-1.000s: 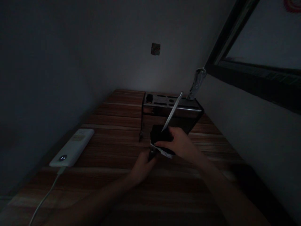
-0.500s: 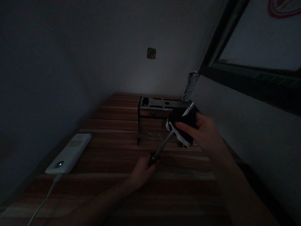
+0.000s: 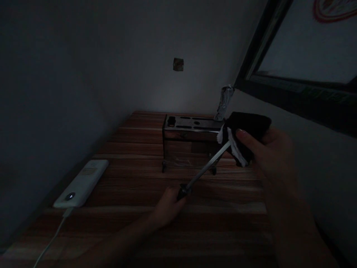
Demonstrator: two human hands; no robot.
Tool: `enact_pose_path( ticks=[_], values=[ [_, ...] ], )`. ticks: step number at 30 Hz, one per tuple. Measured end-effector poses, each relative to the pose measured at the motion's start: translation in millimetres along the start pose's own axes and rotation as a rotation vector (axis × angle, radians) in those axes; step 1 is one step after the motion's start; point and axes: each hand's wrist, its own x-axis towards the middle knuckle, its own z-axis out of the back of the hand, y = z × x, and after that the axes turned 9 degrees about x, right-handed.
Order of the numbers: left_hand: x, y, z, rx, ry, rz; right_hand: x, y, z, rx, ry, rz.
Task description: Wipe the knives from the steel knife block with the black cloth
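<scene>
My left hand [image 3: 169,204] is closed around the dark handle of a sharpening steel [image 3: 209,164], whose long metal rod slants up to the right. In my right hand [image 3: 267,149] is a black cloth [image 3: 247,124] with a white edge, pinched between thumb and fingers around the far end of the rod. The rod's tip is hidden in the cloth. Behind the rod stands a dark knife stand [image 3: 184,124] with slots in its top and a see-through front. A greyish-white, rough-looking piece [image 3: 224,103] rises at the stand's back right; its kind is unclear.
A white power bank [image 3: 83,180] with a plugged-in cable [image 3: 52,238] lies at the left on the wood-grain table [image 3: 134,178]. Walls close in behind and on both sides. A dark-framed panel [image 3: 295,102] juts out at the upper right.
My right hand has slid the cloth outward along the rod, to the right and slightly up, covering the tip that showed before. My left hand has barely moved.
</scene>
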Motion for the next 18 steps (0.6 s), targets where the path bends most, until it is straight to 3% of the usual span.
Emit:
enact_pose_path(
  ticks=[10,18],
  values=[
    [0,3,-1.2,-0.03,-0.028,-0.021,-1,0,-4,0.011,0.143,-0.088],
    [0,2,0.5,-0.108,-0.104,0.031,-16,-8,-37,-0.14,0.483,-0.216]
  ],
)
